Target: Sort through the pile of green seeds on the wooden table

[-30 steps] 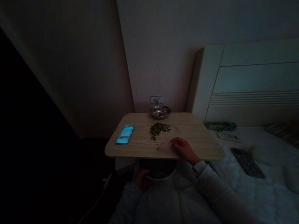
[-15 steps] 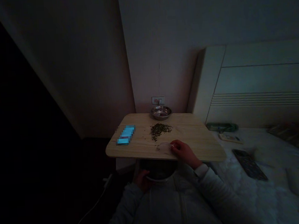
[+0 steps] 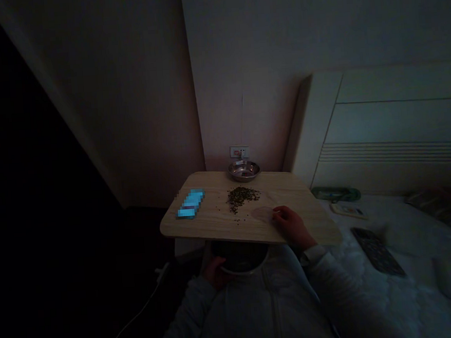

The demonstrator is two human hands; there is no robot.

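Room beside bowl (image 3: 244, 177), grains (image 3: 241, 195) in front

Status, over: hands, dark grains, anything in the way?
Right hand pinching thin translucent piece; left hand gripping lap bowl. Dark grains heaped on table, some stray. Steel bowl beyond heap, not in the way.

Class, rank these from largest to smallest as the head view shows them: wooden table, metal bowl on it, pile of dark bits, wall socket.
1. Wooden table
2. Metal bowl and pile of dark bits: too alike to rank
3. Wall socket
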